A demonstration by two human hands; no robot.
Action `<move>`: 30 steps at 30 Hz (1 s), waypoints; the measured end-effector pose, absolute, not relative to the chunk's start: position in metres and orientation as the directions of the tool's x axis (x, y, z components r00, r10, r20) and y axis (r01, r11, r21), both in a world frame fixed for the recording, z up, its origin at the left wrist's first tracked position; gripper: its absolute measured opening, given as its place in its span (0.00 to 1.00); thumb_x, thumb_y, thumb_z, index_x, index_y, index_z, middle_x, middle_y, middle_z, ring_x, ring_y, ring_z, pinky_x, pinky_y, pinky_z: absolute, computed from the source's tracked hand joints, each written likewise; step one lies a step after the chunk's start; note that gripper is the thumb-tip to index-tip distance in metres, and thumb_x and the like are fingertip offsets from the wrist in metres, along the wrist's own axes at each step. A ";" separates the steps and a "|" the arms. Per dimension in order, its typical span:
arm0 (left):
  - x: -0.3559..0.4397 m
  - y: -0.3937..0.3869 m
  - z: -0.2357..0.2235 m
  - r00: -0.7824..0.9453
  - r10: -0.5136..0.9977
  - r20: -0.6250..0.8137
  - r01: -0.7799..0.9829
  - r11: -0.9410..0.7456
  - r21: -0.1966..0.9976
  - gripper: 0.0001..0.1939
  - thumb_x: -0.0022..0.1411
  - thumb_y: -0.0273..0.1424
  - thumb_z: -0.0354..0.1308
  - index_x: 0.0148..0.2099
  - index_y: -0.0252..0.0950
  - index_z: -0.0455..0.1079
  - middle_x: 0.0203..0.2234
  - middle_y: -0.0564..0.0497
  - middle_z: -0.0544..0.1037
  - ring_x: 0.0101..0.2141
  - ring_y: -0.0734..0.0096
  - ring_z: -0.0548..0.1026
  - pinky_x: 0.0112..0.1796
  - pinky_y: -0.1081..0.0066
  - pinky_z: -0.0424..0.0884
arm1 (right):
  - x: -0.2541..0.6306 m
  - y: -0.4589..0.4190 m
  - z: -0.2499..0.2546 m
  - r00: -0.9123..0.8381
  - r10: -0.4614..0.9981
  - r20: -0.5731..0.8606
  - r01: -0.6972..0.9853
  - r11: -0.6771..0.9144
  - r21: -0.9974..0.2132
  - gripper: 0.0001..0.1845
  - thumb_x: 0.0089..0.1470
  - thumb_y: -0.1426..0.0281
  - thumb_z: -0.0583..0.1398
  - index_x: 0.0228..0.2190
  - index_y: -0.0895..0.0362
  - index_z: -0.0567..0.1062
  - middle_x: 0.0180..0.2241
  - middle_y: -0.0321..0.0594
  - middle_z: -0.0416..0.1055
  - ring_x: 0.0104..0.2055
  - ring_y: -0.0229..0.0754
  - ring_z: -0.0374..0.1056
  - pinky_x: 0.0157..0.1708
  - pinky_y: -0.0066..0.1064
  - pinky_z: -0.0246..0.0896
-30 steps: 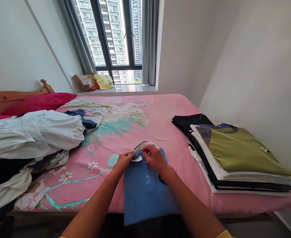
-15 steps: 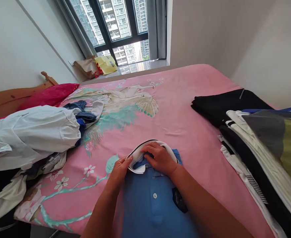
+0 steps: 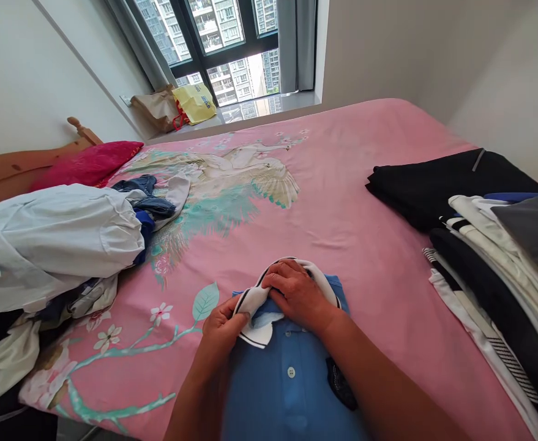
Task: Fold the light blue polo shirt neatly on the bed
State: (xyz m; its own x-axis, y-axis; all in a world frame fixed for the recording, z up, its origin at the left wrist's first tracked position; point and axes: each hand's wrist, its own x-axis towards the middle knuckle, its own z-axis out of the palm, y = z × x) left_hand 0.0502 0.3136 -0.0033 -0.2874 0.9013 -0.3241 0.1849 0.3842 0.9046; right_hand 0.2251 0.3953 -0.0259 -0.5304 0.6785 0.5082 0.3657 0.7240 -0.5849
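A blue polo shirt [image 3: 291, 392] lies front up at the near side of the bed, with buttons down its middle and a black patch on the chest. Its collar [image 3: 254, 300] is white with dark edge stripes and stands partly folded over. My left hand [image 3: 225, 321] pinches the collar's left side between thumb and fingers. On the collar's back part, my right hand [image 3: 296, 291] curls its fingers over the band, with the thumb tucked inside the neck opening. The shirt's lower part runs out of view at the bottom.
A heap of loose clothes topped by a white garment [image 3: 57, 239] lies on the left. Folded clothes [image 3: 484, 275] are stacked at the right, beside folded black cloth [image 3: 438, 184]. A red pillow [image 3: 89, 164] rests by the headboard. Bags [image 3: 195, 103] stand at the window.
The collar's left point has come forward and down over the shirt front. Both hands stay on the collar, and the view has shifted slightly.
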 end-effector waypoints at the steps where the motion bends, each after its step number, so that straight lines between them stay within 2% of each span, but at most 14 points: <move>1: 0.050 0.311 -0.002 -0.246 0.913 -0.326 0.164 0.371 0.914 0.21 0.43 0.35 0.61 0.43 0.37 0.76 0.26 0.52 0.76 0.26 0.69 0.69 0.25 0.73 0.63 | 0.225 0.395 -0.026 -0.520 0.682 0.515 0.367 0.723 -0.586 0.09 0.52 0.77 0.57 0.35 0.52 0.72 0.38 0.39 0.70 0.46 0.43 0.61 0.50 0.40 0.56; 4: 0.053 0.304 0.002 -0.215 0.931 -0.297 0.102 0.323 0.941 0.22 0.44 0.33 0.62 0.45 0.39 0.75 0.31 0.52 0.76 0.30 0.67 0.71 0.29 0.74 0.65 | 0.225 0.394 -0.026 -0.456 0.710 0.537 0.375 0.700 -0.608 0.08 0.54 0.76 0.55 0.35 0.54 0.71 0.38 0.40 0.70 0.45 0.43 0.62 0.49 0.39 0.57; 6: 0.055 0.300 0.005 -0.264 0.921 -0.288 0.123 0.328 0.937 0.19 0.46 0.35 0.63 0.42 0.37 0.75 0.29 0.52 0.75 0.30 0.69 0.70 0.28 0.75 0.64 | 0.225 0.393 -0.026 -0.403 0.731 0.551 0.376 0.681 -0.629 0.08 0.55 0.76 0.55 0.36 0.55 0.71 0.38 0.41 0.70 0.45 0.43 0.62 0.48 0.39 0.57; 8: 0.054 0.297 0.007 -0.266 0.902 -0.340 0.081 0.372 0.925 0.16 0.47 0.39 0.64 0.37 0.35 0.76 0.24 0.52 0.74 0.26 0.72 0.69 0.26 0.76 0.63 | 0.226 0.392 -0.026 -0.360 0.744 0.562 0.375 0.667 -0.643 0.07 0.56 0.75 0.54 0.36 0.55 0.70 0.37 0.41 0.70 0.44 0.44 0.63 0.47 0.38 0.57; 10: 0.052 0.297 0.007 -0.214 0.883 -0.417 -0.103 0.404 0.909 0.15 0.47 0.40 0.64 0.35 0.34 0.75 0.22 0.53 0.74 0.25 0.73 0.69 0.25 0.76 0.64 | 0.226 0.392 -0.027 -0.328 0.749 0.575 0.372 0.662 -0.650 0.07 0.57 0.74 0.54 0.37 0.55 0.70 0.37 0.41 0.71 0.44 0.43 0.63 0.46 0.37 0.58; 13: 0.046 0.299 0.005 -0.204 0.867 -0.454 -0.454 0.327 0.829 0.14 0.40 0.33 0.69 0.33 0.37 0.73 0.25 0.54 0.76 0.27 0.75 0.72 0.29 0.76 0.68 | 0.226 0.392 -0.027 -0.286 0.755 0.590 0.372 0.655 -0.658 0.07 0.57 0.74 0.54 0.37 0.55 0.71 0.38 0.40 0.71 0.43 0.43 0.64 0.46 0.37 0.59; 16: 0.046 0.302 0.005 -0.250 0.855 -0.455 -0.576 0.246 0.779 0.18 0.38 0.28 0.70 0.36 0.40 0.71 0.30 0.54 0.77 0.31 0.75 0.74 0.32 0.76 0.70 | 0.226 0.393 -0.027 -0.276 0.759 0.589 0.377 0.649 -0.660 0.07 0.56 0.74 0.55 0.37 0.55 0.71 0.37 0.40 0.72 0.43 0.43 0.64 0.46 0.37 0.59; 18: 0.051 0.302 0.008 -0.263 0.872 -0.414 -0.518 0.234 0.823 0.18 0.45 0.35 0.67 0.41 0.39 0.70 0.32 0.52 0.77 0.32 0.72 0.74 0.32 0.74 0.70 | 0.226 0.392 -0.027 -0.283 0.762 0.582 0.385 0.646 -0.659 0.08 0.56 0.73 0.55 0.38 0.55 0.72 0.38 0.41 0.72 0.43 0.44 0.65 0.46 0.38 0.60; 20: 0.058 0.301 0.013 -0.335 0.895 -0.294 -0.335 0.178 0.925 0.21 0.49 0.41 0.63 0.45 0.39 0.68 0.33 0.51 0.75 0.31 0.73 0.73 0.31 0.74 0.69 | 0.226 0.392 -0.026 -0.295 0.763 0.575 0.398 0.645 -0.652 0.08 0.57 0.73 0.55 0.38 0.54 0.72 0.38 0.41 0.72 0.43 0.44 0.65 0.46 0.38 0.60; 23: 0.067 0.302 0.020 -0.400 0.913 -0.081 0.034 0.103 0.994 0.26 0.49 0.40 0.65 0.50 0.43 0.66 0.34 0.54 0.74 0.31 0.74 0.71 0.32 0.76 0.67 | 0.227 0.392 -0.024 -0.308 0.757 0.576 0.404 0.652 -0.642 0.09 0.57 0.73 0.54 0.39 0.54 0.73 0.39 0.41 0.72 0.44 0.44 0.65 0.47 0.38 0.60; 25: 0.070 0.305 0.020 -0.335 0.937 -0.099 0.162 0.161 0.974 0.22 0.50 0.41 0.64 0.46 0.40 0.69 0.31 0.53 0.74 0.31 0.73 0.71 0.31 0.75 0.66 | 0.228 0.391 -0.023 -0.301 0.752 0.587 0.396 0.658 -0.640 0.10 0.58 0.73 0.54 0.40 0.54 0.72 0.39 0.41 0.72 0.45 0.43 0.65 0.47 0.38 0.60; 27: 0.069 0.308 0.017 -0.284 0.935 -0.211 0.146 0.260 0.955 0.18 0.50 0.44 0.62 0.39 0.37 0.71 0.27 0.53 0.74 0.28 0.73 0.70 0.28 0.75 0.65 | 0.228 0.391 -0.023 -0.298 0.748 0.593 0.388 0.663 -0.641 0.11 0.59 0.72 0.53 0.40 0.54 0.72 0.39 0.41 0.72 0.45 0.43 0.65 0.48 0.38 0.60; 30: 0.069 0.311 0.011 -0.259 0.902 -0.347 -0.079 0.338 0.938 0.20 0.48 0.44 0.63 0.38 0.36 0.70 0.25 0.53 0.74 0.26 0.74 0.69 0.26 0.75 0.64 | 0.228 0.392 -0.024 -0.315 0.747 0.586 0.385 0.665 -0.640 0.12 0.59 0.72 0.52 0.42 0.54 0.72 0.39 0.41 0.72 0.45 0.44 0.64 0.47 0.39 0.60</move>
State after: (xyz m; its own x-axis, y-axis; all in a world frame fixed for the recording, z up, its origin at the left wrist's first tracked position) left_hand 0.0692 0.3110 0.0108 -0.2589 0.9016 -0.3466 -0.0790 0.3379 0.9379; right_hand 0.2282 0.3915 -0.0244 -0.3148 0.7468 0.5858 0.3848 0.6647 -0.6404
